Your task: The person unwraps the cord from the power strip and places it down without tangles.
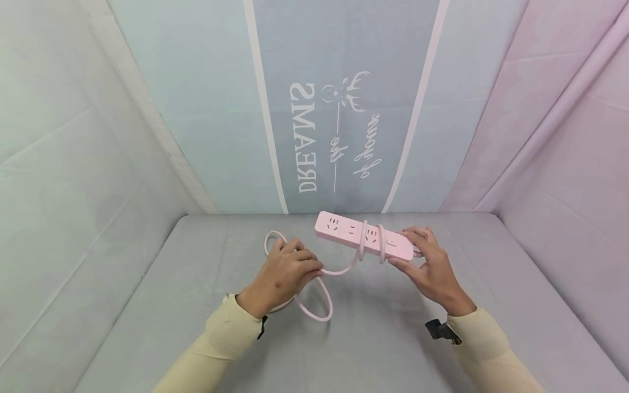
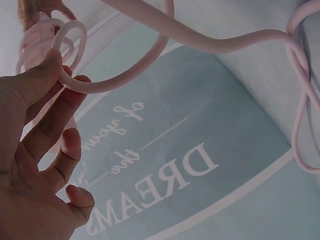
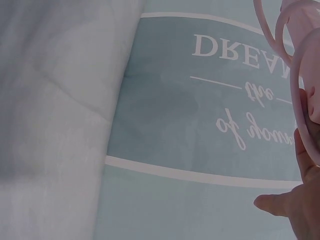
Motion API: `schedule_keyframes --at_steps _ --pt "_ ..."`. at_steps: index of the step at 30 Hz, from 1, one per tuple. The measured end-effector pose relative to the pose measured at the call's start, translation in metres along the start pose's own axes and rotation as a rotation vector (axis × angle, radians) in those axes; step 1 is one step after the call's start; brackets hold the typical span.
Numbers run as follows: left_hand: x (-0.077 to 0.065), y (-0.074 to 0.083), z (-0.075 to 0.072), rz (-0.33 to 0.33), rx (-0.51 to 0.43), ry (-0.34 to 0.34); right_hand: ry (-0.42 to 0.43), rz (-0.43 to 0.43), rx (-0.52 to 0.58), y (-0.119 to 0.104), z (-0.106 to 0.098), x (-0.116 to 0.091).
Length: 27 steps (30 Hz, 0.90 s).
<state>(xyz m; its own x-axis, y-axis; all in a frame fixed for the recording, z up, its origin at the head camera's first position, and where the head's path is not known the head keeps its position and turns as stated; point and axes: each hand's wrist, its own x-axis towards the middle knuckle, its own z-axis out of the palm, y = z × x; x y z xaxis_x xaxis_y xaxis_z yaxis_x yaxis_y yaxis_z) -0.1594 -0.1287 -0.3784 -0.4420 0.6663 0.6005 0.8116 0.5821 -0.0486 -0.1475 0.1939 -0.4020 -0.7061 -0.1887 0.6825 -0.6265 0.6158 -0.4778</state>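
A pink power strip [image 1: 339, 229] is held up over the grey surface, tilted with its right end lower. My right hand [image 1: 429, 267] grips that end between thumb and fingers. Pink cord [image 1: 382, 245] loops twice around the strip's right half. From there the cord runs down to my left hand [image 1: 287, 273], which pinches it between thumb and fingertips. Loose cord [image 1: 328, 305] hangs in loops around and below the left hand. In the left wrist view the pinched cord [image 2: 107, 87] curves away from the fingertips. The plug is hidden.
A grey padded surface [image 1: 383, 349] lies under both hands. Behind it rises a blue-grey fabric wall [image 1: 393, 54] with mirrored white lettering. Pale fabric walls stand at the left [image 1: 64, 164] and the right [image 1: 565, 180].
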Motion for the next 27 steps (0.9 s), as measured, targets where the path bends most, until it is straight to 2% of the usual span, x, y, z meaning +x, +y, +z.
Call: schedule_keyframes --at_steps 8,19,23,27 --pt "-0.004 0.001 0.007 -0.076 0.067 -0.039 -0.001 -0.008 0.012 0.004 -0.004 -0.004" --pt "-0.005 -0.008 0.014 -0.097 0.176 0.003 0.015 -0.016 0.020 0.004 -0.003 -0.009" --pt "-0.005 -0.011 0.015 -0.116 0.178 0.007 0.021 -0.019 0.015 0.003 -0.003 -0.010" --pt "-0.004 -0.014 0.017 -0.131 0.167 0.046 0.016 -0.022 0.023 0.003 -0.003 -0.010"
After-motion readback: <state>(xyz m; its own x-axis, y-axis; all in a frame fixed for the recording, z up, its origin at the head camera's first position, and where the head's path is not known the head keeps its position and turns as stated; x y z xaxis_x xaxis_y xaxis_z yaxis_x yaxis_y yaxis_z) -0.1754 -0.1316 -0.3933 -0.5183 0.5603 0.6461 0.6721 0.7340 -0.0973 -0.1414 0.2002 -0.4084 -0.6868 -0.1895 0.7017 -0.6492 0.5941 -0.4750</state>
